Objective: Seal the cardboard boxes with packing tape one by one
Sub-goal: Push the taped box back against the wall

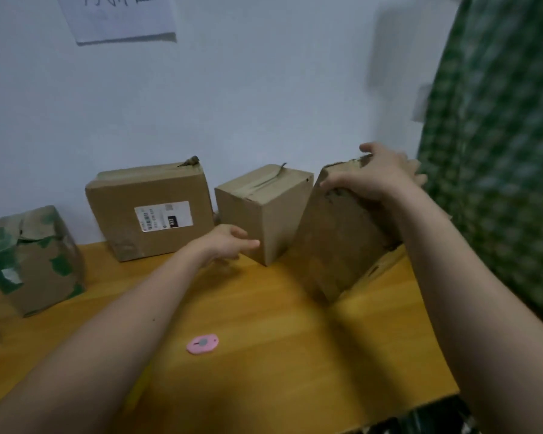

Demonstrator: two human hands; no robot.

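On labelled box (pixel 149 211), illegible print

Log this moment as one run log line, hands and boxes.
right hand: grips tilted box top | left hand: open, near small box | pink cutter: on table
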